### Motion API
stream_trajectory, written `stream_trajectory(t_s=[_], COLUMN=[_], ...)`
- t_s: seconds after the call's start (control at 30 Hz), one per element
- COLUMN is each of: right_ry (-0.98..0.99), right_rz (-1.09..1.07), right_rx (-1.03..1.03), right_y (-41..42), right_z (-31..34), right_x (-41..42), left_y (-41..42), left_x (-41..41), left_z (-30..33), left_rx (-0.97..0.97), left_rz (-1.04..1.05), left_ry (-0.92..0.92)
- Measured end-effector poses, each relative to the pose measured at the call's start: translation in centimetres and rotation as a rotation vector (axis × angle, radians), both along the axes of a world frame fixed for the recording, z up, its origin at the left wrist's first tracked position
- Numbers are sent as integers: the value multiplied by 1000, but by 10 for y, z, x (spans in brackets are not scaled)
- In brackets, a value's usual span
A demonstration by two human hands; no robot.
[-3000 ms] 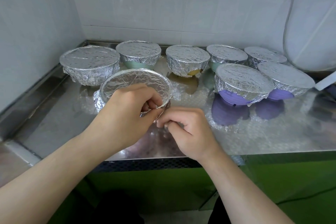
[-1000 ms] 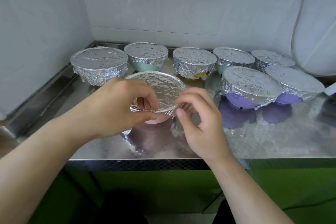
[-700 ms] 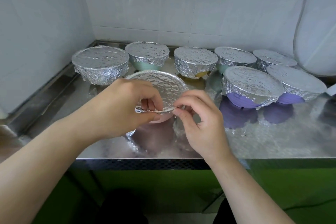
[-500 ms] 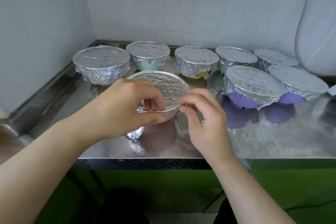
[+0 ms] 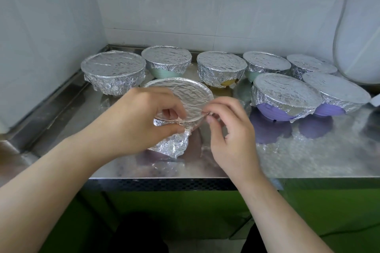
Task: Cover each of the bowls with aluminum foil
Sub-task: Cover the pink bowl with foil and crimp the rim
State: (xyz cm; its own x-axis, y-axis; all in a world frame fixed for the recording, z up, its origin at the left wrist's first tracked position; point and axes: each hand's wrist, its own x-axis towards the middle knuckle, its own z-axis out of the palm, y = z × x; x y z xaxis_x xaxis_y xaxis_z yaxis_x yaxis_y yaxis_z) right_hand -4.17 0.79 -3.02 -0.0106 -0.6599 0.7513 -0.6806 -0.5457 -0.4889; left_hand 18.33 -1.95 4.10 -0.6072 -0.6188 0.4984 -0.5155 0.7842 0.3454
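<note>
A foil-covered bowl [image 5: 189, 96] sits near the front of the steel counter [image 5: 308, 158], tilted toward me. My left hand [image 5: 141, 125] grips its near rim, thumb under and fingers over the foil. A loose crumpled flap of foil [image 5: 173, 144] hangs below that hand. My right hand [image 5: 230, 131] pinches the foil at the rim's right side. Behind stand several foil-covered bowls: a fully wrapped one [image 5: 113, 74], a green one [image 5: 166, 61], a yellow one [image 5: 221, 70], another green one [image 5: 266, 64] and two purple ones [image 5: 285, 96] [image 5: 335, 93].
White tiled walls close off the left and back. A raised steel ledge [image 5: 51, 109] runs along the counter's left side. A large white rounded object [image 5: 359, 26] stands at the back right. Green cabinet fronts [image 5: 185, 211] lie below the counter's front edge.
The bowl has been turned in my hands, and a crumpled flap of foil now hangs below my left hand. My right hand shifted from the front rim to the right rim.
</note>
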Motion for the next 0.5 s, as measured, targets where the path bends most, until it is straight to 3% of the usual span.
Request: stream_trajectory(t_s=[0.2, 0.5], right_ry=[50, -65], right_rz=[116, 9], right_rx=[-13, -8], right_y=[3, 3], right_z=[0, 0], right_x=[2, 0], left_y=[0, -2], left_x=[-2, -1], left_z=[-2, -5], left_rx=[-41, -58], left_rz=[-9, 24], left_ry=[-6, -7])
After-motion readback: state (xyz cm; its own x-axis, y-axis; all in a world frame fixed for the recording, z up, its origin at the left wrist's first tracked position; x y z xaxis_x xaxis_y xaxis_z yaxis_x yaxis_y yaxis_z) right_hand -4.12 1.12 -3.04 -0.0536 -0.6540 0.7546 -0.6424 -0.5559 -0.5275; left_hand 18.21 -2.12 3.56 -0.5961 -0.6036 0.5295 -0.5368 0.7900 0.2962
